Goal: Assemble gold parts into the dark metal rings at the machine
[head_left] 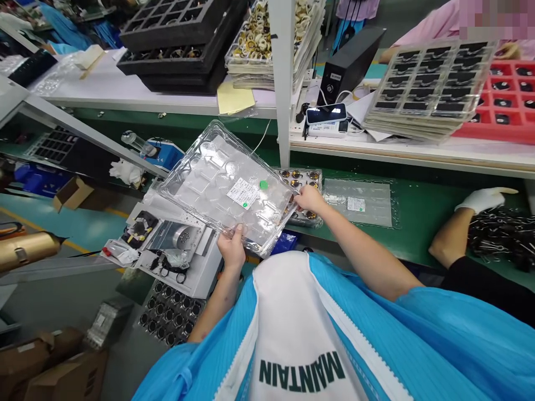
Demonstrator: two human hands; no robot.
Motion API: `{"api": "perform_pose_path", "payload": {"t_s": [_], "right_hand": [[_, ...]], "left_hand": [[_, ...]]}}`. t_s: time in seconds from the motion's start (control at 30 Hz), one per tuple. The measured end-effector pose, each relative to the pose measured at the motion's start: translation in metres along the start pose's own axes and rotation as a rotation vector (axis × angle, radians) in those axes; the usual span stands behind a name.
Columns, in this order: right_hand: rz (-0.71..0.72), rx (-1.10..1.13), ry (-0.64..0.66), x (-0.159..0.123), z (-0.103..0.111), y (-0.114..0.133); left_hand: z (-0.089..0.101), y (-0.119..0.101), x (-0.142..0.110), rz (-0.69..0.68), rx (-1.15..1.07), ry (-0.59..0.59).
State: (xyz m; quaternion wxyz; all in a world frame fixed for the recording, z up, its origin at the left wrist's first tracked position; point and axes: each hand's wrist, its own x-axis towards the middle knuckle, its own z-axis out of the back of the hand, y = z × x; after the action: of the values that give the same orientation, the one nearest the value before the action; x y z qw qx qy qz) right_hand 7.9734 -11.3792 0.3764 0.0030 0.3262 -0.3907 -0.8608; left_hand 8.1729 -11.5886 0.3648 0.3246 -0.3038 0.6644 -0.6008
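A clear plastic blister tray (pixel 200 172) with a white printed label and green dots is held up, tilted, in front of me. My left hand (pixel 232 248) grips its near edge, thumb on top. On the right edge my right hand (pixel 309 200) has its fingers closed round the rim. Partly behind the held tray lies another tray (pixel 314 178) filled with small round dark-and-gold parts. To its right a flat, labelled clear tray (pixel 376 201) rests on the green bench.
A white machine (pixel 204 278) stands left, below the held tray. A white upright post (pixel 281 83) rises ahead. Tray stacks (pixel 426 83) sit on the shelf. At right, a co-worker's gloved hand (pixel 480 199) is beside a pile of black cables (pixel 501 236).
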Motion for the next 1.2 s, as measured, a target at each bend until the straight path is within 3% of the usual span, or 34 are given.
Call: {"api": "perform_pose_path", "payload": {"t_s": [0.17, 0.27, 0.37, 0.47, 0.57, 0.67, 0.73, 0.83, 0.93, 1.1, 1.2], "right_hand": [[0.043, 0.500, 0.052, -0.009, -0.003, -0.013], [0.152, 0.766, 0.176, -0.016, -0.003, -0.022], [0.300, 0.977, 0.320, -0.021, -0.004, -0.030], [0.331, 1.124, 0.326, -0.024, -0.016, -0.038], [0.258, 1.012, 0.357, -0.031, -0.039, -0.048], [0.252, 0.600, 0.466, -0.043, -0.062, -0.060], [0.328, 0.318, 0.483, -0.052, -0.068, -0.070], [0.474, 0.012, 0.430, -0.060, -0.059, -0.091], [0.567, -0.037, 0.292, -0.063, -0.033, -0.120], [0.577, 0.338, -0.342, -0.065, 0.014, -0.168], [0.424, 0.786, -0.480, -0.074, 0.044, -0.180]], "left_hand": [[0.006, -0.011, 0.017, 0.123, -0.151, -0.019], [0.011, -0.014, 0.025, 0.215, -0.217, -0.019], [0.012, -0.017, 0.026, 0.241, -0.261, -0.006], [0.004, -0.021, 0.021, 0.244, -0.326, 0.020], [-0.013, -0.025, 0.019, 0.254, -0.375, -0.018], [-0.029, -0.029, 0.023, 0.255, -0.401, -0.111], [-0.034, -0.030, 0.029, 0.259, -0.407, -0.150], [-0.036, -0.031, 0.037, 0.258, -0.415, -0.163], [-0.034, -0.030, 0.042, 0.245, -0.421, -0.145], [-0.035, -0.030, 0.044, 0.233, -0.439, -0.139], [-0.037, -0.031, 0.047, 0.236, -0.452, -0.165]]}}
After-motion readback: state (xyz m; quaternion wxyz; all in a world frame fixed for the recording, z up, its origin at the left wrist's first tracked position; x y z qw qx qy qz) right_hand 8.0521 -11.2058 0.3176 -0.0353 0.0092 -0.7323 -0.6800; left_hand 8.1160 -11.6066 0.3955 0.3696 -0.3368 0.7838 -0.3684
